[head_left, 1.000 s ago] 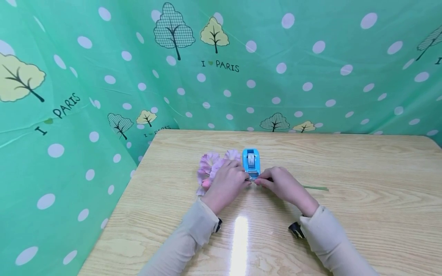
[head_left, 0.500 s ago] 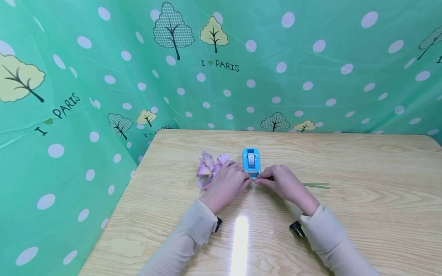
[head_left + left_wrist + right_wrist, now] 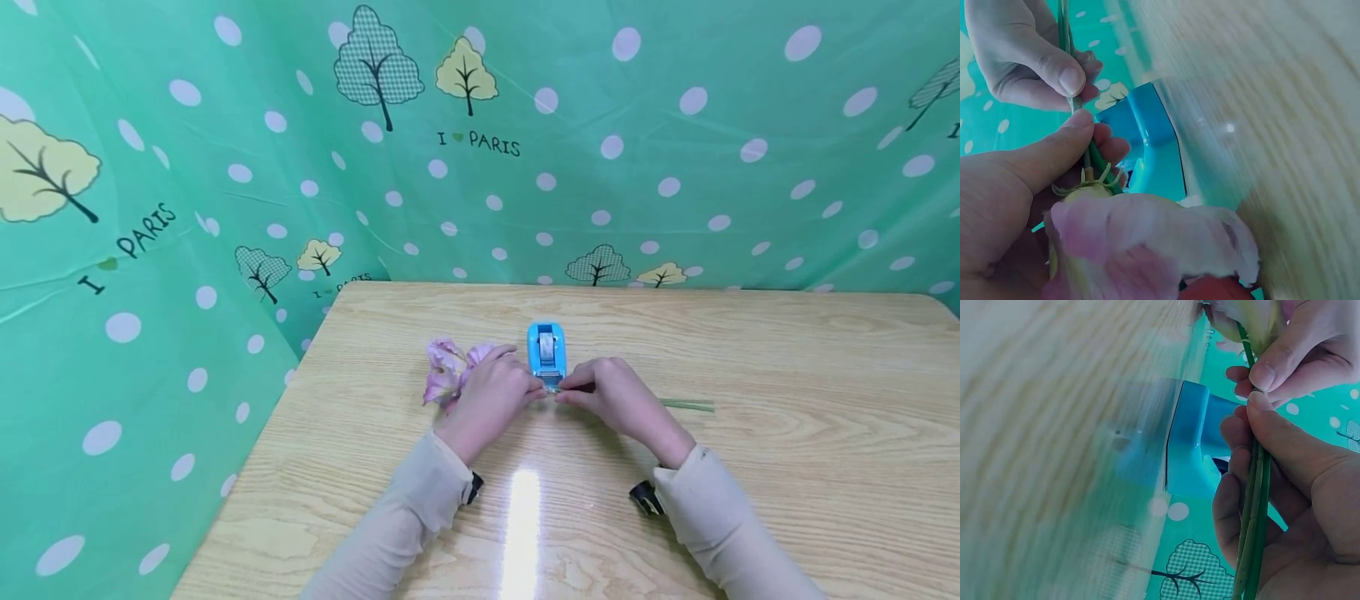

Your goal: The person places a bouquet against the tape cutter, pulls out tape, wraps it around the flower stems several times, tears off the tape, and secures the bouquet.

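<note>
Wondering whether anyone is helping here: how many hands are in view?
2: the left hand, pinching the stems near the flowers, and the right hand, pinching them farther along.

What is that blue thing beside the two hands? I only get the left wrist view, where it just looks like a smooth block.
Observer: The head view shows a tape dispenser with a pale roll sitting in it.
Visitor: And the green stems leaving the top of my picture?
Observer: Their ends stick out past the right hand, just beyond the wrist.
Visitor: What is the person wearing?
Observer: Long, pale sleeves, seen from above.
</note>
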A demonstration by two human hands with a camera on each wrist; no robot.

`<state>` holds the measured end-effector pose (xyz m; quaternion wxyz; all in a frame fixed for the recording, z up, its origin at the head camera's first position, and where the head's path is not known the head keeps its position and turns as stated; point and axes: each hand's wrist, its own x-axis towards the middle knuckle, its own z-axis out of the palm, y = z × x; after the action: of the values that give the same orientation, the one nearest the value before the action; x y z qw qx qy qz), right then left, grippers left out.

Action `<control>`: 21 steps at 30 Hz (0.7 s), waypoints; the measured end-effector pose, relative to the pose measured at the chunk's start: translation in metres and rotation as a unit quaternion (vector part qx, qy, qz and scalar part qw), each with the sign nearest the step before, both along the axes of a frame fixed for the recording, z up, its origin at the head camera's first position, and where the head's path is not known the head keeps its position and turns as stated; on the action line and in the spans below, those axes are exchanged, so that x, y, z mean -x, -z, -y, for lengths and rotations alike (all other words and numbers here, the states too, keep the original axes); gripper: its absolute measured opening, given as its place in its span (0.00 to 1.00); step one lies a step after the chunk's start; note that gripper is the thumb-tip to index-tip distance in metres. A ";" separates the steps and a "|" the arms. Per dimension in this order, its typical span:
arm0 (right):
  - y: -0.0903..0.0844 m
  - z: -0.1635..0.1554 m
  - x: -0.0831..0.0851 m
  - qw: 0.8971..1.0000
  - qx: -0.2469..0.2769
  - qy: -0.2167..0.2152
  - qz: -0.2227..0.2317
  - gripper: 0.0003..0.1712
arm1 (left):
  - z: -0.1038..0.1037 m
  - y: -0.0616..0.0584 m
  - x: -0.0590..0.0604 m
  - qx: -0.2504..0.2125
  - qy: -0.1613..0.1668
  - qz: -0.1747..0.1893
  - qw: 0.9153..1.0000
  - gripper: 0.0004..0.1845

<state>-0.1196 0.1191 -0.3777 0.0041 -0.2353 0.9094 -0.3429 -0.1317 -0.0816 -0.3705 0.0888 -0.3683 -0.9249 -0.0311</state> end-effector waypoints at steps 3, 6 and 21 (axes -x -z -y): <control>-0.001 0.000 0.000 1.000 -0.001 0.006 0.005 0.05 | 0.000 0.001 -0.001 -0.005 -0.008 -0.009 1.000 0.07; -0.001 0.001 0.001 1.000 -0.009 0.011 0.021 0.04 | -0.001 0.001 -0.001 -0.021 -0.018 -0.010 1.000 0.07; 0.003 0.002 0.002 0.997 -0.006 0.016 0.073 0.09 | 0.001 0.007 -0.001 -0.073 -0.012 -0.044 0.996 0.07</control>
<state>-0.1216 0.1170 -0.3808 0.0661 -0.1948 0.9124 -0.3539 -0.1310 -0.0823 -0.3775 0.1567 -0.3511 -0.9195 -0.0814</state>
